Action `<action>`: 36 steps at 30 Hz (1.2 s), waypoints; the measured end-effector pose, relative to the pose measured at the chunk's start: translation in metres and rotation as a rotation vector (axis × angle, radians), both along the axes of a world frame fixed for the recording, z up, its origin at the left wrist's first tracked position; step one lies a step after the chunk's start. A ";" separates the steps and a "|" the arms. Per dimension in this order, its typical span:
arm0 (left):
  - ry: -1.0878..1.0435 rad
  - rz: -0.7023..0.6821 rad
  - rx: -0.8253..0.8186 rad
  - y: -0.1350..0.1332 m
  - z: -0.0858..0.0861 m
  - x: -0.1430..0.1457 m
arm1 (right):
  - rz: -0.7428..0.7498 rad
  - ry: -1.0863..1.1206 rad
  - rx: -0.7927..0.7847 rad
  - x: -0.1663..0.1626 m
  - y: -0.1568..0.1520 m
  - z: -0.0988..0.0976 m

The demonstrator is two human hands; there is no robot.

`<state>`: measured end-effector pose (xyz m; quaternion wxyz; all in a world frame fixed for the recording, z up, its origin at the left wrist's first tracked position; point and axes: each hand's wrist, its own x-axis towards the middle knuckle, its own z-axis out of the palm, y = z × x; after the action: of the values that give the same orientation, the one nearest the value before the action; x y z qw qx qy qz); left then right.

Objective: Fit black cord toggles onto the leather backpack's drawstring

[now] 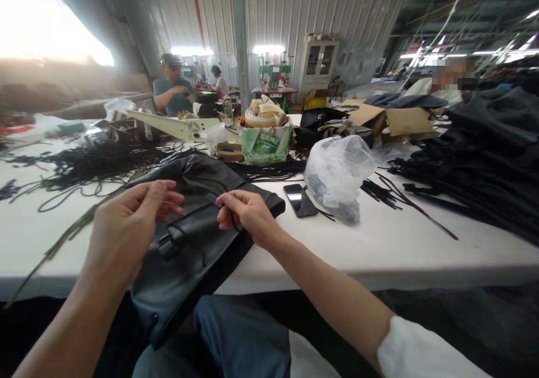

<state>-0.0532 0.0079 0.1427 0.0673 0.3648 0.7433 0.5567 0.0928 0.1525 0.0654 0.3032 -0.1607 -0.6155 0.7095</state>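
Hanging over the near edge of the white desk [400, 243]: 1 black leather bag [189, 254], partly on the lap. Left hand [126, 226] above its left part, fingers [166, 190] curled together, nothing visibly gripped. Right hand [248, 215], fingers pinched on a thin black cord [197, 209] lying across the bag. Beyond: 1 phone [300, 200], 1 clear plastic bag [337, 170], loose black cords [84, 162], 1 green carton [266, 142]. Farther: 2 seated people.
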 end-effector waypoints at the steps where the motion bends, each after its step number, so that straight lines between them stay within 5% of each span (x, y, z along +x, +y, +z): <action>1: 0.090 0.058 -0.114 -0.004 -0.008 -0.007 | -0.025 0.011 -0.065 -0.005 0.000 -0.002; 5: 0.332 -0.038 -0.693 -0.010 -0.041 -0.034 | 0.051 -0.141 0.029 -0.019 -0.013 -0.028; 8: 0.370 -0.063 -0.885 0.002 -0.053 -0.042 | 0.033 -0.123 0.034 -0.017 -0.028 -0.048; 11: 0.386 -0.050 -0.950 0.020 -0.057 -0.046 | -0.006 0.007 -0.017 -0.004 -0.039 -0.049; 16: 0.290 -0.239 -0.741 0.037 -0.056 -0.037 | -0.099 0.096 0.062 0.011 -0.042 -0.027; 22: -0.398 -0.252 0.020 0.026 -0.050 0.013 | -0.150 0.000 0.221 0.003 -0.040 -0.038; 25: -0.531 -0.271 0.073 0.022 -0.051 0.031 | -0.104 0.033 0.270 0.001 -0.044 -0.045; 30: -0.631 -0.316 0.033 0.021 -0.049 0.039 | 0.084 0.167 0.140 0.007 -0.049 -0.045; 36: -0.709 -0.291 0.250 0.018 -0.052 0.045 | 0.048 0.163 0.246 0.016 -0.050 -0.046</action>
<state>-0.0087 0.0257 0.0909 0.3530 0.2569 0.5410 0.7189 0.1089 0.1028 0.0198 0.3527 -0.0496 -0.6746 0.6466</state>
